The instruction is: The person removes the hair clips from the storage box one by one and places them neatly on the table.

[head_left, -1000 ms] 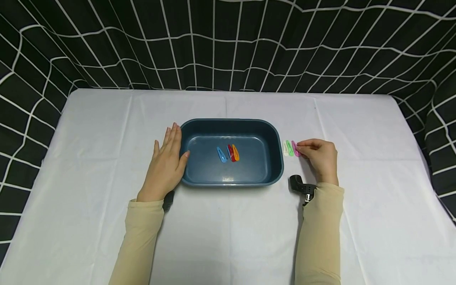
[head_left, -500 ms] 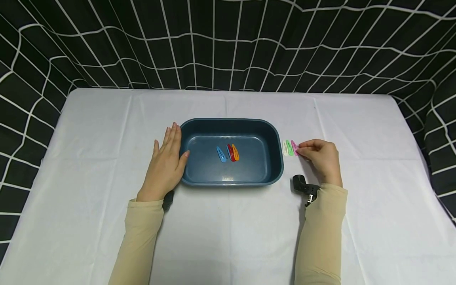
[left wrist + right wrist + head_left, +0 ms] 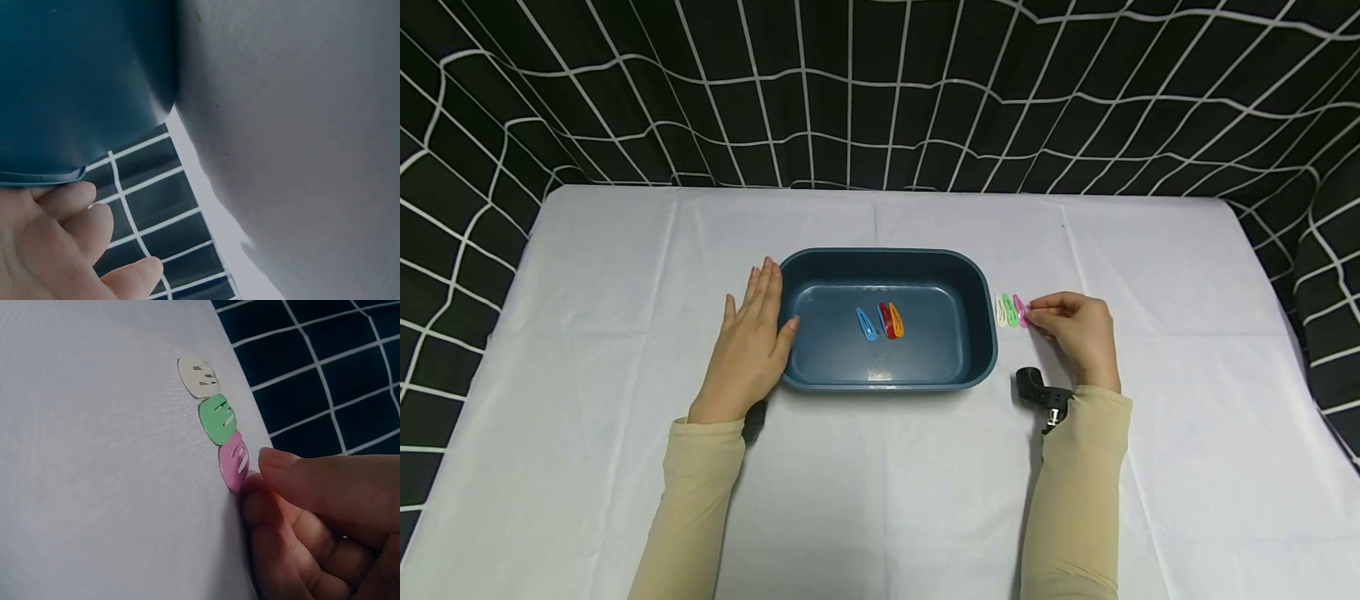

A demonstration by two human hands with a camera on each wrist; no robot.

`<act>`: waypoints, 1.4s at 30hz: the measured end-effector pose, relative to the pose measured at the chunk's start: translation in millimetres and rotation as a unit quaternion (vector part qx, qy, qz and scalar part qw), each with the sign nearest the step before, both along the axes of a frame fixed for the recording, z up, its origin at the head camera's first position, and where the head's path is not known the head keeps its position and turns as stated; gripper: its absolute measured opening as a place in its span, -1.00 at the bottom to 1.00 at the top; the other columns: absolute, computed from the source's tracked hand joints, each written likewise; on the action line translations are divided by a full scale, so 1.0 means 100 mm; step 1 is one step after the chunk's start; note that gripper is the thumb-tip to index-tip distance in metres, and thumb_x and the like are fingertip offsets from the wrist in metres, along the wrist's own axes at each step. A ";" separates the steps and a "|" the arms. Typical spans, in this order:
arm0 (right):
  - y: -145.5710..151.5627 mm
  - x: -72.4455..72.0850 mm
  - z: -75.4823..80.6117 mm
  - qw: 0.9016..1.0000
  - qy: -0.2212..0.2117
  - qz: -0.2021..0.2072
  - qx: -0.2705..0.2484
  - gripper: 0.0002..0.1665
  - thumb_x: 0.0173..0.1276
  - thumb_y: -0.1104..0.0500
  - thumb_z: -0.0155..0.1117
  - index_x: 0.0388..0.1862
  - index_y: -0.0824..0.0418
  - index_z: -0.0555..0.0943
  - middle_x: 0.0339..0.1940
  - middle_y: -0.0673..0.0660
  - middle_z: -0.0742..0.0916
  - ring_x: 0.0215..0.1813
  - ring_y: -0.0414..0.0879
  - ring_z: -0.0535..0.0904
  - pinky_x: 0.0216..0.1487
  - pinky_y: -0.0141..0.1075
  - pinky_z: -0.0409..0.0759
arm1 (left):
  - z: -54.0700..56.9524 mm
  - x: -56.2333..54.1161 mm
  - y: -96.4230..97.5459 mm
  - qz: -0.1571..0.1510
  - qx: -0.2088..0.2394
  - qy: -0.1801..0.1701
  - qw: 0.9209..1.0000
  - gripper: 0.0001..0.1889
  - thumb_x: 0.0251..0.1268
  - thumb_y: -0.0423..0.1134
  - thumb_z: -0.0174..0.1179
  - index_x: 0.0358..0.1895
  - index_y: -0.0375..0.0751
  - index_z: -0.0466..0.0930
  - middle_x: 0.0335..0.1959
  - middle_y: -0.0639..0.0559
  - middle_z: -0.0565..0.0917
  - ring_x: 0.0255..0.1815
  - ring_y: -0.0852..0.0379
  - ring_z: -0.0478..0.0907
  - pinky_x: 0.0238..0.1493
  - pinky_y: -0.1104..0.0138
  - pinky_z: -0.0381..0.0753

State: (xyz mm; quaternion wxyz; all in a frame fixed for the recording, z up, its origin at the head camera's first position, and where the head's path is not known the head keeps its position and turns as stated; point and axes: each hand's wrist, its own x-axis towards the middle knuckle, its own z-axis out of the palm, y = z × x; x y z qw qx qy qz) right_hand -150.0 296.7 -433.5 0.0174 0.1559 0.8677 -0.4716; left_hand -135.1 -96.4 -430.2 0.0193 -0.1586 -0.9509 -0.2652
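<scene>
My left hand [image 3: 747, 350] lies with straight fingers along the left rim of a blue-grey plastic tub [image 3: 880, 380], its thumb over the rim. The left wrist view shows the fingers [image 3: 90, 231] beside the tub's wall. To the right of the tub, my right hand [image 3: 1075, 333] has curled fingers, thumb and index fingertips pinching at the near edge of a pink snap hair clip [image 3: 232, 464]. A green hair clip [image 3: 217, 419] and a white hair clip [image 3: 197, 377] lie beside it in a row.
Inside the tub lie a blue hair clip [image 3: 867, 325], a red hair clip [image 3: 887, 322] and an orange hair clip [image 3: 897, 321], the last two close together. A white cloth [image 3: 880, 500] covers the table. Black fabric with white grid lines [image 3: 880, 100] stands behind.
My right hand has shifted slightly right, uncovering more of the pink hair clip, then stayed in place. The left hand and the tub look unchanged.
</scene>
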 end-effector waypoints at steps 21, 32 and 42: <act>-0.02 -0.04 -0.02 0.997 0.015 -0.027 -0.066 -0.68 0.18 0.36 0.33 -0.12 0.56 0.58 -0.65 -0.29 0.64 -0.50 -0.44 0.53 -0.42 -0.56 0.52 | 0.01 0.00 -0.03 0.007 0.007 0.003 1.000 -0.33 0.49 -0.12 -0.12 0.46 -0.41 -0.14 0.51 -0.16 -0.13 0.51 -0.08 -0.21 0.33 -0.21 -0.16; -0.04 0.00 0.15 0.965 0.060 -0.044 -0.251 -0.88 0.19 0.48 0.26 -0.41 0.31 0.66 -0.57 -0.02 0.73 -0.49 -0.26 0.67 -0.37 -0.50 0.58 | 0.01 -0.03 -0.03 0.002 0.003 0.001 1.000 -0.34 0.50 -0.11 -0.14 0.47 -0.39 -0.14 0.51 -0.13 -0.15 0.51 -0.06 -0.22 0.34 -0.20 -0.18; -0.22 0.08 0.43 0.945 0.130 -0.005 -0.299 -0.91 0.15 0.49 0.31 -0.37 0.38 0.69 -0.48 0.07 0.74 -0.41 -0.17 0.69 -0.33 -0.42 0.62 | -0.01 -0.02 -0.01 0.003 0.005 -0.001 1.000 -0.34 0.48 -0.13 -0.10 0.46 -0.41 -0.11 0.51 -0.15 -0.13 0.51 -0.07 -0.21 0.34 -0.21 -0.17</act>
